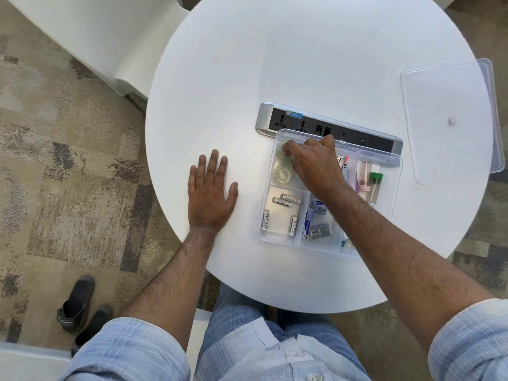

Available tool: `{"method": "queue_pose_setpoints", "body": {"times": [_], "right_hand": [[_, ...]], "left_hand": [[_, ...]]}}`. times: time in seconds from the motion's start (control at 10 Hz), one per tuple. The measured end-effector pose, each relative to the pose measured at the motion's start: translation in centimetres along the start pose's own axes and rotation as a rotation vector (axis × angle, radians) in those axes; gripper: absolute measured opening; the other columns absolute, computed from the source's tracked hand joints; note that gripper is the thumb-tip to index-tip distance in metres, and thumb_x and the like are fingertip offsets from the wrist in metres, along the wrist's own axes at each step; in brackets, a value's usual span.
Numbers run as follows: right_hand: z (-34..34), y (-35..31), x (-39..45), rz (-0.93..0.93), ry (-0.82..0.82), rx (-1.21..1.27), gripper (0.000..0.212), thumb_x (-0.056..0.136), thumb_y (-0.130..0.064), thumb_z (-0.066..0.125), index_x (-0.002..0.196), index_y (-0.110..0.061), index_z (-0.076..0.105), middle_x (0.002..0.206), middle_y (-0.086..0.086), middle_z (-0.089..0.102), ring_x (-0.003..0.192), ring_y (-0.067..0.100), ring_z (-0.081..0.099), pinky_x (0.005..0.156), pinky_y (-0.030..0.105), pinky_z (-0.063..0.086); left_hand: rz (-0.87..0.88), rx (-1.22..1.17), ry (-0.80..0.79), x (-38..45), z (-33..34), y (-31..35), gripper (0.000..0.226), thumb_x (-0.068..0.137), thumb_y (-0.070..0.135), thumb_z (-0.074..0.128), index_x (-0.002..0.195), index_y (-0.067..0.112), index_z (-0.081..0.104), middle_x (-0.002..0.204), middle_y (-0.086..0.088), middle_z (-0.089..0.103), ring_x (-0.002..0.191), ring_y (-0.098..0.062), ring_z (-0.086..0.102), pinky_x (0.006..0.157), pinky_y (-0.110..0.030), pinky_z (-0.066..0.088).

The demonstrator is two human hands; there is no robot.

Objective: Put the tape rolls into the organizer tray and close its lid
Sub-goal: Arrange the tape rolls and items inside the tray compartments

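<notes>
On the round white tabletop (pixel 302 64), a clear plastic organizer tray (pixel 395 188) with several compartments sits toward the right half, its far edge overlapping a grey-and-black power socket strip (pixel 297 121) set into the tabletop. The right hand (pixel 313 163) reaches into the tray's far-left compartment, fingers curled and pinching a clear tape roll (pixel 283 151) at that compartment's far end. A second clear tape roll (pixel 283 175) lies flat just nearer in the same compartment, close beside the first. The left hand (pixel 211 191) rests palm down on the bare tabletop to the left of the tray, fingers spread and holding nothing. In the tray's near-left compartment lie four white batteries (pixel 286 202), and the middle near section holds small blue and grey boxes (pixel 319 231). A green-capped container (pixel 374 187) stands in the right part of the tray. The clear plastic rectangular lid (pixel 450 119) lies separately at the tabletop's right edge, partly overhanging it, well apart from the tray.
</notes>
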State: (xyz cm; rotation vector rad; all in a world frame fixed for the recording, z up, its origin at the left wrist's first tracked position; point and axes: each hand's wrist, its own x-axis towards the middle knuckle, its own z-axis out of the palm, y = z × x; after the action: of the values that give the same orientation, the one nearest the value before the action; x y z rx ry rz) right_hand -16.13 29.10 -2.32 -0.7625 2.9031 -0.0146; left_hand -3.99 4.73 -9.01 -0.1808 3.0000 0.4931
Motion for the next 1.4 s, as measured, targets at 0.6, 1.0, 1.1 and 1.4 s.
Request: {"method": "queue_pose_setpoints", "body": {"times": [0.6,1.0,1.1,1.4], "right_hand": [[-0.8,-1.6,-2.0,0.205,-0.068,0.040,0.035,0.089,-0.059,0.059,0.097,-0.027,0.069,0.082,-0.011,0.071,0.089,0.019,0.062,0.087,0.041,0.026],[-0.8,-2.0,-1.4,0.246,-0.055,-0.003,0.032,0.093,-0.049,0.056,0.085,-0.023,0.071,0.065,-0.006,0.065,0.075,0.020,0.061,0.085,0.041,0.026],[-0.9,-2.0,-1.3,0.242,-0.048,-0.005,0.030,0.092,-0.048,0.058,0.084,-0.022,0.072,0.063,-0.005,0.065,0.073,0.020,0.060,0.084,0.041,0.025],[-1.1,-2.0,-1.4,0.239,-0.062,-0.010,0.031,0.091,-0.051,0.061,0.080,-0.022,0.066,0.061,-0.004,0.062,0.072,0.021,0.062,0.087,0.043,0.029]], "left_hand": [[0.001,0.002,-0.003,0.0,0.0,0.1,0.068,0.105,0.043,0.042,0.165,0.020,0.020,0.175,-0.001,0.012,0.163,-0.025,0.006,0.131,-0.050,0.012],[0.003,0.001,0.001,0.0,-0.1,0.1,0.068,0.105,0.043,0.041,0.165,0.020,0.021,0.175,-0.002,0.012,0.163,-0.026,0.006,0.131,-0.051,0.012],[0.000,0.002,0.003,0.0,0.0,0.1,0.068,0.105,0.043,0.042,0.165,0.020,0.021,0.175,-0.002,0.012,0.163,-0.026,0.007,0.131,-0.050,0.012],[-0.001,0.002,-0.001,0.0,0.0,0.1,0.067,0.105,0.043,0.042,0.165,0.020,0.021,0.175,-0.001,0.012,0.163,-0.026,0.007,0.132,-0.050,0.011]]}}
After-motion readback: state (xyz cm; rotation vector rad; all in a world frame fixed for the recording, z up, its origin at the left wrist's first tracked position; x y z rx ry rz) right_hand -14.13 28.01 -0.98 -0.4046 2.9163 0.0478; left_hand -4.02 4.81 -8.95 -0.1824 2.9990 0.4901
